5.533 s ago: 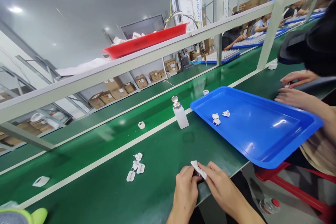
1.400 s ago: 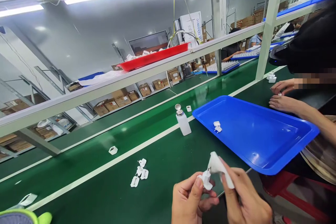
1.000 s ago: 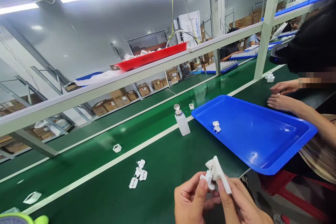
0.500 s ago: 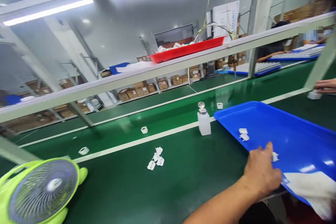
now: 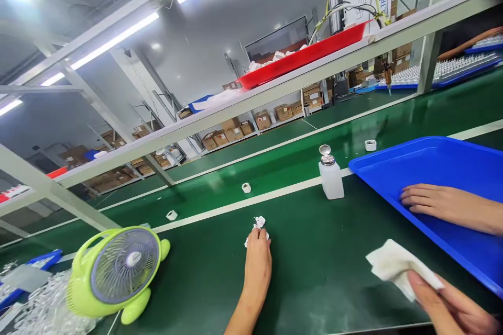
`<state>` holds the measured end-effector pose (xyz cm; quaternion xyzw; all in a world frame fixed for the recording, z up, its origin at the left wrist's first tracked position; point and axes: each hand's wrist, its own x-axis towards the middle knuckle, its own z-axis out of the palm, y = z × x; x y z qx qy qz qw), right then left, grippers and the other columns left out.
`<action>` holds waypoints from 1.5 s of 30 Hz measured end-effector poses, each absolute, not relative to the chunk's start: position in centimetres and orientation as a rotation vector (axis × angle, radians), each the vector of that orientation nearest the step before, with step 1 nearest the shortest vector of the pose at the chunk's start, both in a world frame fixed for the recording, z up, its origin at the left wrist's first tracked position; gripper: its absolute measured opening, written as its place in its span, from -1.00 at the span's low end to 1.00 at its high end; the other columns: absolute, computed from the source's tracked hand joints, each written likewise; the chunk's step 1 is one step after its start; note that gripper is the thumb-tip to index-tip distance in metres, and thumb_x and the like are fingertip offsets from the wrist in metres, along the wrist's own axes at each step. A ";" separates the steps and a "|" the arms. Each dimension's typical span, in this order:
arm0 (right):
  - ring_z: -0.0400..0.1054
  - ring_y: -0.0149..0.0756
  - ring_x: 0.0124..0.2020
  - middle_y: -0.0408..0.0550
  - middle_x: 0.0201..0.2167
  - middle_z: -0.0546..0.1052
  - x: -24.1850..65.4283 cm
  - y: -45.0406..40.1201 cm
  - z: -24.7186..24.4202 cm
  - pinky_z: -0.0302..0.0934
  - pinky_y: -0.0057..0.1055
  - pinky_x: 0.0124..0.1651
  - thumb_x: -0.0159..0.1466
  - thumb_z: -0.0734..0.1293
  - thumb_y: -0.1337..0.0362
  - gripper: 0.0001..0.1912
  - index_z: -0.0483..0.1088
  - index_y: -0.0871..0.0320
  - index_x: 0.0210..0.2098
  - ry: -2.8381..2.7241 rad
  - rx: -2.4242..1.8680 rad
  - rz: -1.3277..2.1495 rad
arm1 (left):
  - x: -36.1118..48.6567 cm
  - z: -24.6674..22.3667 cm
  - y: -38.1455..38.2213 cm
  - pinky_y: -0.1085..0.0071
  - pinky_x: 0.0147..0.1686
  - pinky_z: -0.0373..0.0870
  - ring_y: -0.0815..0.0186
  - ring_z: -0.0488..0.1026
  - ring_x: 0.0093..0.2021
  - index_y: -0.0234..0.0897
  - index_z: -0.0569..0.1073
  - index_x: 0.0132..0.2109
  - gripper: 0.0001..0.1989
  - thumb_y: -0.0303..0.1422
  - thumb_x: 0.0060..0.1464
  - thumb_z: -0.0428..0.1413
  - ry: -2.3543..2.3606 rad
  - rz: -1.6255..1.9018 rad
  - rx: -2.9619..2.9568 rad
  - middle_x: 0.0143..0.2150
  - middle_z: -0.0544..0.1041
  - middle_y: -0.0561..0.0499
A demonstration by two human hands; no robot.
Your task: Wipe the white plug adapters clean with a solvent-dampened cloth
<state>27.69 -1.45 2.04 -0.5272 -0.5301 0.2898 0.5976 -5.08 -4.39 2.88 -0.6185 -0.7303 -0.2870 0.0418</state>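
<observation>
My left hand [image 5: 258, 259] reaches down onto a small cluster of white plastic pieces [image 5: 260, 221] on the green work surface. Its fingers are drawn together over them and hide part of the cluster. At the lower right, my right hand [image 5: 451, 301] pinches a folded white cloth [image 5: 398, 264] between thumb and fingers, above the bench. Another person's hand [image 5: 428, 200] lies flat, palm down, in the blue tray [image 5: 416, 154]; whatever is beneath it is hidden.
A white pump bottle [image 5: 330, 180] with its metal lid raised stands left of the tray. Small white caps [image 5: 246, 188] sit along the green belt. A lime-green fan [image 5: 126, 269] occupies the left, beside bagged clear parts [image 5: 47, 298]. Overhead, a shelf bears a red tray [image 5: 302, 57].
My left hand has gone from the blue tray to the white pieces on the bench. The other person's hand has come into the tray. The view has swung right.
</observation>
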 end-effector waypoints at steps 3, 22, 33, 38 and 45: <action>0.60 0.06 -0.25 -0.04 -0.31 0.70 26.1 -4.4 0.2 0.51 -0.29 -0.27 0.17 0.45 -0.02 -0.68 0.67 0.03 -0.21 -1.197 -1.262 1.022 | -3.8 2.5 -4.4 0.13 -0.04 0.50 0.14 0.52 -0.10 -0.29 0.55 -0.09 -0.65 -0.56 0.32 -0.14 -2.156 -0.876 -2.141 -0.11 0.56 -0.16; 0.44 -0.14 -0.37 -0.03 -0.47 0.57 25.7 -3.1 0.5 0.32 -0.35 -0.30 0.27 0.29 -0.22 -0.40 0.57 0.22 -0.44 -1.341 -1.239 1.347 | 4.5 0.9 -5.4 0.22 -0.10 0.49 0.16 0.52 -0.14 -0.19 0.55 0.07 -0.65 -0.42 0.12 0.19 -2.427 -1.218 -2.304 -0.04 0.59 -0.09; 0.35 -0.12 -0.05 0.04 -0.09 0.46 21.8 -3.1 -0.4 0.30 -0.16 0.02 0.43 0.15 0.35 -0.60 0.52 -0.01 0.10 -1.880 -1.035 0.888 | 3.8 1.1 -4.7 0.33 -0.26 0.39 0.25 0.44 -0.33 -0.22 0.61 -0.06 -0.67 -0.56 0.06 0.09 -2.356 -1.185 -2.428 -0.28 0.55 -0.01; 0.39 -0.18 -0.13 0.05 -0.13 0.45 20.4 -4.0 -1.1 0.37 -0.22 -0.07 0.37 0.10 0.52 -0.56 0.51 0.09 0.03 -2.080 -0.923 0.841 | 3.9 0.6 -4.2 0.38 -0.29 0.31 0.26 0.41 -0.33 -0.26 0.60 -0.15 -0.65 -0.62 0.04 0.01 -2.360 -1.172 -2.445 -0.36 0.50 0.01; 0.38 -0.22 -0.07 0.01 -0.08 0.44 20.9 -2.1 -0.3 0.36 -0.26 0.01 0.44 0.10 0.50 -0.55 0.40 0.00 0.16 -2.181 -0.928 0.788 | 3.1 1.5 -3.9 0.39 -0.24 0.31 0.25 0.44 -0.30 -0.18 0.61 -0.19 -0.70 -0.59 0.08 0.05 -2.278 -1.132 -2.630 -0.34 0.54 0.02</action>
